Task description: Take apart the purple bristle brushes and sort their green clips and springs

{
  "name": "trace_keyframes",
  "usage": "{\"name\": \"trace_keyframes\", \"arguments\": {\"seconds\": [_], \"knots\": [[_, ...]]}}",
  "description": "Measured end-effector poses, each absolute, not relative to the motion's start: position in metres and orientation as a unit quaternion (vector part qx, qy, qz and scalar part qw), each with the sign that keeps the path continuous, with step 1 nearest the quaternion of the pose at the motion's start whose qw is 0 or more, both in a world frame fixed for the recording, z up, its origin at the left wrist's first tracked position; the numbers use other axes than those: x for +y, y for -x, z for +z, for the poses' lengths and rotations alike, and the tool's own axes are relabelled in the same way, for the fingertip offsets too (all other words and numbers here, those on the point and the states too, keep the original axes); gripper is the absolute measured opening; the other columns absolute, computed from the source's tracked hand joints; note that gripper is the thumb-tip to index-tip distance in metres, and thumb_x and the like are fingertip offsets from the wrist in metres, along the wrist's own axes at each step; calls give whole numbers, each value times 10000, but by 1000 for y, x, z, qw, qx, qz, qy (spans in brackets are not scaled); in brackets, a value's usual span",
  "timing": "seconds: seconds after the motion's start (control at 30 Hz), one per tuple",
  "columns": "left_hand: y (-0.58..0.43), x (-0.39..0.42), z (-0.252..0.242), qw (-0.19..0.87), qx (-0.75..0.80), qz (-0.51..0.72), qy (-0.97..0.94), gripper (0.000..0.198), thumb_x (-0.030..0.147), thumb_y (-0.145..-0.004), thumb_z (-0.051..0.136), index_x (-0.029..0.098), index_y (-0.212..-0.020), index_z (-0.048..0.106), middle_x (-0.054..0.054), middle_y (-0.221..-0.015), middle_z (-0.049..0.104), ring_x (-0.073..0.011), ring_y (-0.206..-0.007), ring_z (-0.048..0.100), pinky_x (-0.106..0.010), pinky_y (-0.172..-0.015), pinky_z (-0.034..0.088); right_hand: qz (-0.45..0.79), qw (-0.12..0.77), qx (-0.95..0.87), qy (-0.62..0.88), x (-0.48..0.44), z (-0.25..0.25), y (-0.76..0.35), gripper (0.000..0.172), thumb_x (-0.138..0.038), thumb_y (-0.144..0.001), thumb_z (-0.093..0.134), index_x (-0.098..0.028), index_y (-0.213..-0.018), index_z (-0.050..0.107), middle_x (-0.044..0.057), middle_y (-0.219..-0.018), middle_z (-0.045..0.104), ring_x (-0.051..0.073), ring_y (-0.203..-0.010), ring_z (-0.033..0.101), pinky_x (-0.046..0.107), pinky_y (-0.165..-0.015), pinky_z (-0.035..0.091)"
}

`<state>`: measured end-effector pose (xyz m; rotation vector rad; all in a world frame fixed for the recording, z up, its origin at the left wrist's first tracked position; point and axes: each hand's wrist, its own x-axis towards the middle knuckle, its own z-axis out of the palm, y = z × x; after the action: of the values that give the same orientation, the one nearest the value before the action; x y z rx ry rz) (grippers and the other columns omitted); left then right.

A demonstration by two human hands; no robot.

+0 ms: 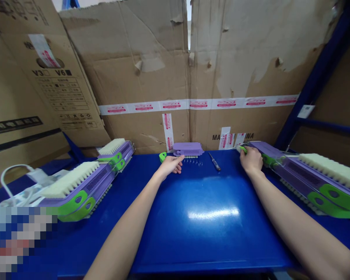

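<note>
My left hand (171,165) rests on the blue table (192,217) just in front of a purple brush body (188,149), fingers curled, nearly touching its lower left corner. A small green part (162,156) lies left of that body. A row of small metal springs (194,162) lies by the brush body. My right hand (251,159) is closed around a green handle piece (243,148) at the end of the right stack of purple brushes (312,177).
A dark screwdriver (214,161) lies between my hands. Stacked purple and green brushes with white bristles (84,182) sit on the left. Cardboard boxes (175,77) wall the back. A white cable (11,175) lies at far left.
</note>
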<state>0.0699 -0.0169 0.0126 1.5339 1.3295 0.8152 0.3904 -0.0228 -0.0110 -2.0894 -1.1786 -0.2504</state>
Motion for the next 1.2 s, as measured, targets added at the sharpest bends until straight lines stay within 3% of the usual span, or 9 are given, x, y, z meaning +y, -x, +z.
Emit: {"name": "trace_keyframes", "arguments": {"seconds": [0.27,0.6,0.83,1.1,1.2], "knots": [[-71,-18,13,456,536,332,-628,454,562,-832,529,136,-674,549,1,-535,578,-98,-484,596,-198,-490,408,-94,330,-445,827,-27,-8,-383,388,-274,-854,429,-176,-1163,642,149,-1157,585,273,-903,623,376,-758,477],[-71,-18,14,452,538,332,-630,447,553,-833,535,138,-667,548,0,-532,577,-101,-488,597,-202,-491,405,-68,323,-462,823,-26,-8,-388,493,-283,-843,441,-202,-1323,522,157,-1130,630,298,-964,619,409,-782,486],[-70,-17,13,449,538,332,-632,456,575,-815,547,138,-683,556,-2,-541,584,-103,-495,602,-200,-489,403,-109,332,-482,804,-27,-8,-384,467,-269,-851,433,-182,-1296,546,163,-1124,621,275,-905,622,373,-736,481],[-69,-15,10,449,525,322,-648,440,584,-759,603,148,-716,562,6,-551,591,-113,-515,608,-210,-501,404,-228,299,-628,681,-29,-4,-350,391,-268,-889,391,-180,-1208,600,107,-1107,653,213,-812,632,276,-609,428],[-69,-16,12,446,523,317,-654,439,583,-742,619,150,-714,552,8,-567,596,-107,-520,605,-208,-504,406,-229,266,-719,600,-37,-2,-322,387,-328,-928,360,-181,-1189,606,97,-1069,668,206,-848,635,267,-625,437]]}}
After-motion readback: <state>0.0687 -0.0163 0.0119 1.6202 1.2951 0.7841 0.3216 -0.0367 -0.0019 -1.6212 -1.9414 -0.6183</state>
